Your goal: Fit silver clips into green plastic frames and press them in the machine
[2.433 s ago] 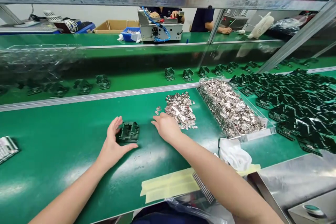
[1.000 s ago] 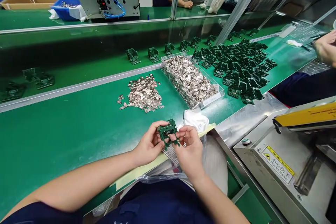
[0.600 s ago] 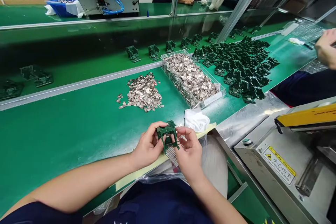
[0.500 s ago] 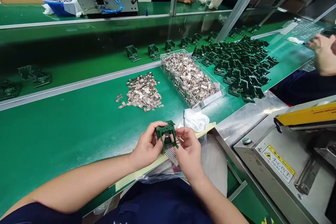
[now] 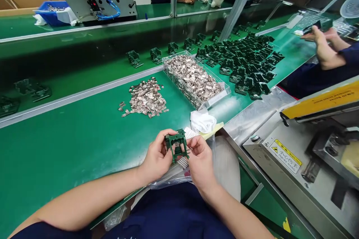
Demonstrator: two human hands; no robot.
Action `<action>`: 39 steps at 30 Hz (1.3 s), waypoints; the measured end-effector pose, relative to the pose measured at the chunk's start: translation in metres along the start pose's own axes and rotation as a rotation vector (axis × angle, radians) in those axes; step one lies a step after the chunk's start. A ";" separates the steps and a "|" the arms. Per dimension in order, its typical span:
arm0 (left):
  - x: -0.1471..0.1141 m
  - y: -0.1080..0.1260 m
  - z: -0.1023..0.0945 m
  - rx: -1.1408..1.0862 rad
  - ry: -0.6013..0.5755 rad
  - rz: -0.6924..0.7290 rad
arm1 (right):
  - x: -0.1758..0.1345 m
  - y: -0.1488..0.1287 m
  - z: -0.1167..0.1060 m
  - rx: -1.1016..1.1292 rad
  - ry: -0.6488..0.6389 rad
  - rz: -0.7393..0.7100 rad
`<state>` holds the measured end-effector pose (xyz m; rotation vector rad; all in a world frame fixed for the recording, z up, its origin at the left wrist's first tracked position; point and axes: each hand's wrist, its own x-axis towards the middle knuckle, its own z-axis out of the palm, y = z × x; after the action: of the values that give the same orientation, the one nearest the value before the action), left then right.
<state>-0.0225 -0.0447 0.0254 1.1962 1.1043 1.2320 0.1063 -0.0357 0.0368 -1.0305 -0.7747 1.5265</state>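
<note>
Both hands meet at the table's front edge around a green plastic frame (image 5: 176, 145) with an open middle and thin prongs on its right side. My left hand (image 5: 157, 157) is closed on the frame's left side, thumb at the lower front. On the other side, my right hand (image 5: 201, 158) has its fingers bent and pressed to the frame's right edge; whether a small piece is between those fingertips is hidden. Silvery ribbed strips (image 5: 190, 133) show behind and below the frame. A loose pile of small metal pieces (image 5: 148, 98) lies farther forward on the green table.
A clear tray (image 5: 215, 99) full of metal pieces stands beyond a white cloth (image 5: 203, 121). Behind it lies a heap of dark green frames (image 5: 241, 63); others line the strip behind. At right are a metal machine (image 5: 283, 149) and a co-worker's hands (image 5: 322, 41).
The view has swung slightly, so the table things sit farther left. My hands stay on the frame, almost still. The co-worker's hands at right have shifted and now hold a dark part.
</note>
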 end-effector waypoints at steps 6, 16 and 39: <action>0.008 0.009 0.022 -0.003 -0.107 0.011 | -0.009 -0.012 -0.032 -0.142 0.059 -0.139; 0.057 -0.023 0.048 -0.169 0.032 0.011 | -0.006 0.028 -0.092 -0.402 0.125 -0.150; 0.052 -0.023 0.048 -0.166 -0.115 0.020 | 0.002 -0.020 -0.067 -0.702 0.184 -0.498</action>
<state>0.0291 0.0055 0.0078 1.1387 0.8901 1.2297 0.1756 -0.0326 0.0270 -1.3268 -1.3624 0.7212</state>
